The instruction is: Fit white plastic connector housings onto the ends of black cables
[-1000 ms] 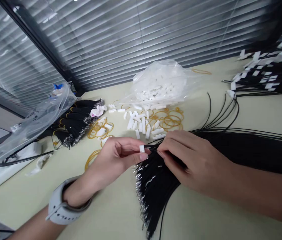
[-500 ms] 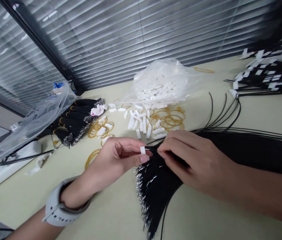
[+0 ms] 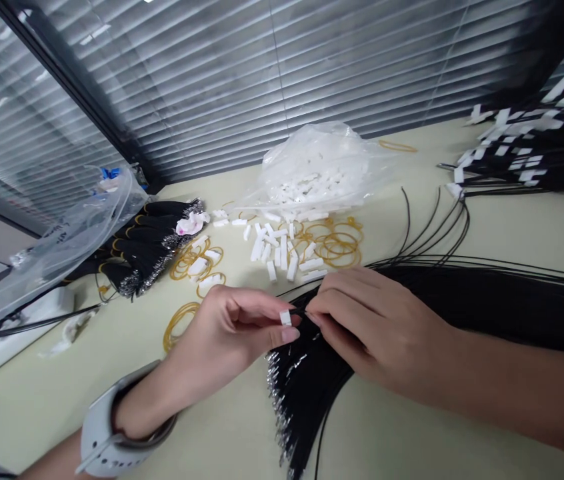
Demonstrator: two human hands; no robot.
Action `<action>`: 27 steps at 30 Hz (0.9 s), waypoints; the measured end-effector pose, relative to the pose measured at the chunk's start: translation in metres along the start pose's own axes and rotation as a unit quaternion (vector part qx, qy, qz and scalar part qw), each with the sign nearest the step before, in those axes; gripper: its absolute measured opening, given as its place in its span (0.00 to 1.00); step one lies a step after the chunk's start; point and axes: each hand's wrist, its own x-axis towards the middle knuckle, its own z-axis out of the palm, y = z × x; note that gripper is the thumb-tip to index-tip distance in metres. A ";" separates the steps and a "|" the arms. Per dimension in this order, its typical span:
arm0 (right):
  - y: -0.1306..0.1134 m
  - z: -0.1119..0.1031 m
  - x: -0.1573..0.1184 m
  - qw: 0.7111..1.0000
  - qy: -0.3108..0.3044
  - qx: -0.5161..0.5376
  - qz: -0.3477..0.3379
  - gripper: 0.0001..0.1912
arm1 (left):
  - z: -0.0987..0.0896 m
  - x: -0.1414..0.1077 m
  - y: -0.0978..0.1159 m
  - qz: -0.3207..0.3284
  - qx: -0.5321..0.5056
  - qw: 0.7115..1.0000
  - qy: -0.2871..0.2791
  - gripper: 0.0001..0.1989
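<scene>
A small white connector (image 3: 286, 318) is pinched between the thumb and fingers of my left hand (image 3: 235, 333), which wears a grey watch band on its wrist. Close beside it on the right, my right hand (image 3: 372, 320) pinches a thin black wire (image 3: 302, 312) whose end reaches the connector; how far it goes in cannot be made out. Under and behind both hands lies a thick bundle of black wires (image 3: 307, 400), its bare metal tips fanned out at the lower left. Loose white connectors (image 3: 282, 250) are scattered just beyond my hands.
A clear plastic bag (image 3: 319, 167) of white connectors stands near the blinds. Yellow rubber bands (image 3: 339, 247) lie around the loose pieces. Another black wire bundle (image 3: 147, 247) is at the left, near a white power strip (image 3: 27, 327). Wires with white connectors (image 3: 522, 153) lie at the back right.
The view has shifted slightly. The wire between my hands looks shorter, with my right fingertips nearer the connector. Both hands keep their pinch.
</scene>
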 end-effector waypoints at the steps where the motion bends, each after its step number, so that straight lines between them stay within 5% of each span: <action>1: 0.000 0.001 0.000 1.000 -0.001 -0.005 -0.008 0.11 | 0.001 -0.001 0.000 0.005 0.009 1.000 0.007 0.06; 13: 0.009 -0.018 0.016 0.996 -0.076 -0.013 0.036 0.09 | -0.008 0.005 0.003 0.054 0.049 0.997 0.000 0.07; 18: 0.013 -0.033 0.021 0.953 -0.291 0.031 0.079 0.04 | -0.014 0.006 0.003 0.036 0.041 0.998 -0.008 0.10; 20: 0.014 -0.034 0.019 0.938 -0.331 0.020 0.099 0.05 | -0.014 0.007 0.002 0.031 0.049 0.998 -0.019 0.10; 27: 0.014 -0.034 0.024 0.937 -0.315 0.060 0.137 0.09 | -0.012 0.008 0.002 0.022 0.041 0.998 -0.032 0.09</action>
